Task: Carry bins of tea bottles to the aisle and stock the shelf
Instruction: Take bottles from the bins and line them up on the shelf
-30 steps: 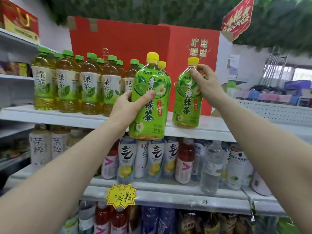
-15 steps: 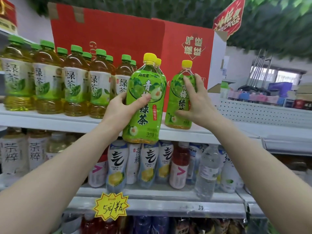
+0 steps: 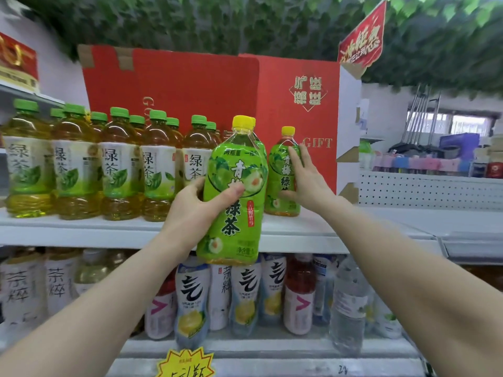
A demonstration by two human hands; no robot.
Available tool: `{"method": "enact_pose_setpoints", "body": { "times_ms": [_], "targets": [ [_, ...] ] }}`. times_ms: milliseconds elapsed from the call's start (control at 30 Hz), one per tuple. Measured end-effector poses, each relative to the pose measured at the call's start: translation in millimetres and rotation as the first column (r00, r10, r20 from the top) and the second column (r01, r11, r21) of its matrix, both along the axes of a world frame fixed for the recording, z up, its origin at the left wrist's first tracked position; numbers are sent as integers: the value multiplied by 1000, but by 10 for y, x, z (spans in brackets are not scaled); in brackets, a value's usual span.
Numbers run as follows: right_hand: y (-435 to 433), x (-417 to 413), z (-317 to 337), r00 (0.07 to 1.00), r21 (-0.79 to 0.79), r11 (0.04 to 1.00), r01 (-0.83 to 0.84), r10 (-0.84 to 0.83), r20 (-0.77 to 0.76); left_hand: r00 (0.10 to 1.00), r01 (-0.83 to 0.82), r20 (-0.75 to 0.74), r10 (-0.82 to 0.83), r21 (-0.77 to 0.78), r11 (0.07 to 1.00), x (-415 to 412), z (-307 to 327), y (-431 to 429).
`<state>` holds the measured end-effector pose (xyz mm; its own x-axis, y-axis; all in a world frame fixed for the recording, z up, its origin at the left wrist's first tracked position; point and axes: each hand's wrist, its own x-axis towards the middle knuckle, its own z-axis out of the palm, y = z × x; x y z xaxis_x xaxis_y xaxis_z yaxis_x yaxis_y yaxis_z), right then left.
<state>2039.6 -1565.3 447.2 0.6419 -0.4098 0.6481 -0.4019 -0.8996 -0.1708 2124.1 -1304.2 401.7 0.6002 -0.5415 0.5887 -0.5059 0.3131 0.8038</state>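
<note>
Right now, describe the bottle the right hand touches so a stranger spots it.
Start at the red gift box on the shelf. Before it stands one green-labelled bottle, the right hand against it. Unlike the green-capped row leftward, its cap is yellow.

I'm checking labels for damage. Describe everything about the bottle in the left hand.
The bottle is clear plastic, yellow-capped, wrapped in a green label with plums and Chinese characters. It hangs nearly upright before the upper shelf, not resting on it; the left hand grips its middle, thumb across the label.
</note>
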Motion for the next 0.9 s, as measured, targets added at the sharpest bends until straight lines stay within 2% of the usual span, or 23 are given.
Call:
{"method": "enact_pose_setpoints", "body": {
  "times_ms": [67, 133, 200, 267, 333, 400, 467, 533, 600, 667, 700, 800, 900],
  "targets": [
    [32, -52, 29, 1000, -13, 1000, 16, -16, 10, 1000, -17, 15, 17, 8, 1000, -32, -10, -26],
    [212, -173, 115, 980, -37, 997, -61, 67, 185, 1000, 1, 11, -1, 13, 1000, -74, -9, -71],
    [523, -320, 198, 875, 65, 948, -312, 259, 409, 1000, 2, 18, -2, 14, 1000, -128, 11, -141],
    [872, -445, 254, 791, 257, 801, -540, 378, 482, 999, 9, 40, -9, 13, 1000, -183, 54, -282],
    [1054, -516, 259, 764, 349, 721, -599, 385, 518, 997, 25, 72, -26, 20, 999, -283, 106, -435],
    [1059, -559, 310, 695, 323, 703, -634, 335, 636, 991, 58, 116, -65, 59, 997, -373, 170, -562],
    [1019, -628, 396, 642, 313, 695, -648, 277, 715, 967, 57, 237, -94, 161, 985, -442, 282, -609],
    [919, -677, 471, 645, 296, 727, -619, 257, 719, 901, -54, 432, -42, 209, 976, -440, 440, -582],
    [792, -678, 505, 641, 282, 748, -601, 241, 728, 783, -235, 607, 136, 87, 968, -321, 583, -525],
    [711, -638, 531, 662, 274, 792, -545, 206, 721, 652, -380, 690, 316, -63, 923, -113, 673, -491],
    [674, -596, 538, 677, 274, 813, -513, 187, 712, 594, -428, 722, 356, -91, 899, -7, 692, -490],
    [610, -394, 489, 717, 236, 871, -431, 172, 675, 456, -537, 828, 326, -37, 843, 223, 672, -543],
    [547, -162, 396, 741, 207, 907, -366, 150, 654, 388, -609, 889, 242, 51, 791, 296, 593, -596]
  ]
}}
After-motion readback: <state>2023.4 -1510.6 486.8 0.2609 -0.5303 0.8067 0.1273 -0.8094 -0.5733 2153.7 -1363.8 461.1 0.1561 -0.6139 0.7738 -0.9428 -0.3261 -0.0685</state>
